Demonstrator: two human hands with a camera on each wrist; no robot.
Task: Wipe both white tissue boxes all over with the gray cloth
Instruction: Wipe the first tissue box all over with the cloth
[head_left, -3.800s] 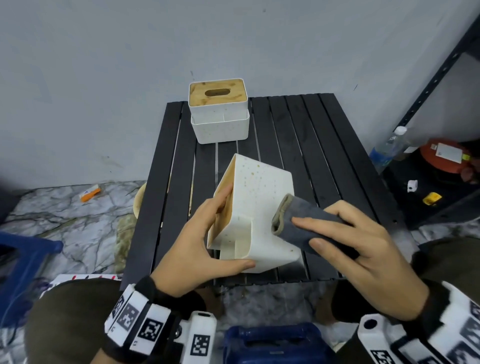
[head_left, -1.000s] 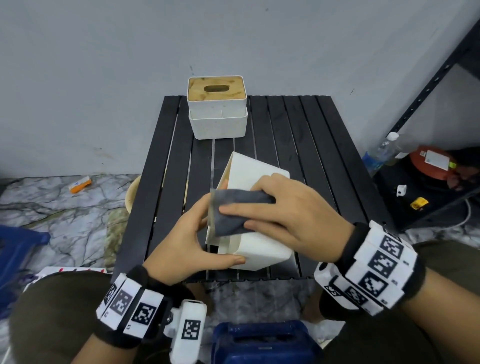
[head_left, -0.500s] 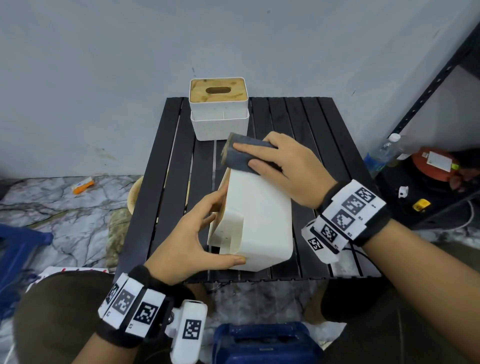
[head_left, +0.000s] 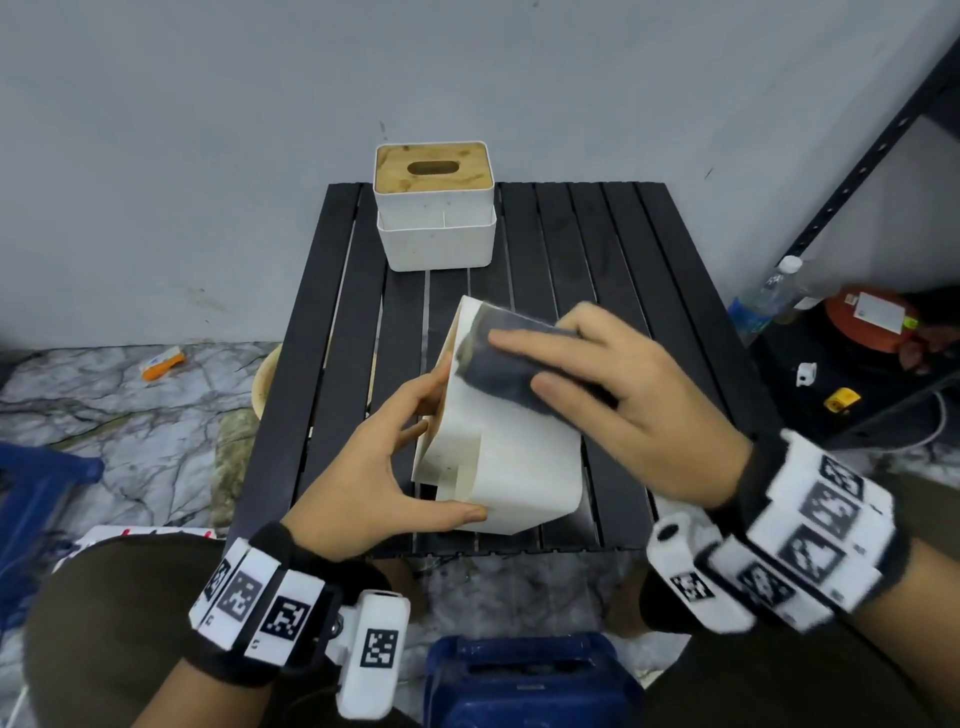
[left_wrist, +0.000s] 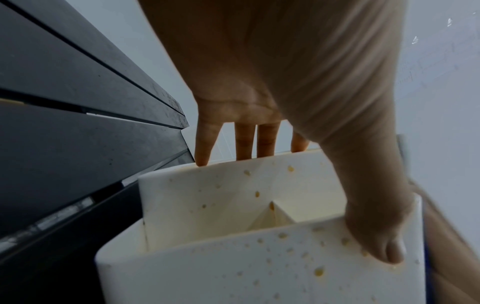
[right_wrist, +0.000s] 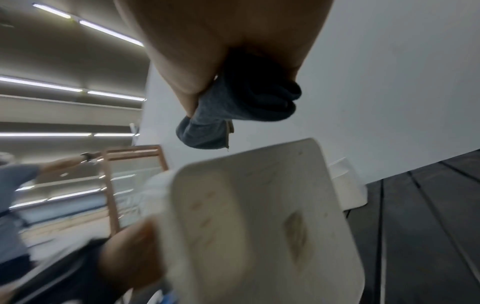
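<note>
Gray cloth (head_left: 511, 358) beneath right hand (head_left: 639, 410), over box (head_left: 519, 467)

Cloth (head_left: 511, 358) over near box (head_left: 524, 467), far box (head_left: 434, 228) behind

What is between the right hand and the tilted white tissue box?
The gray cloth: the right hand holds it over the upper face of the tilted tissue box. The head view shows this best.

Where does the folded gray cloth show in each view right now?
Head: folded gray cloth centre-right, under the right hand, on the tilted white plastic tissue box.
Left wrist: not in it.
Right wrist: cloth top centre, pinched above that box.
Shared landmark: that box, in all three.
</note>
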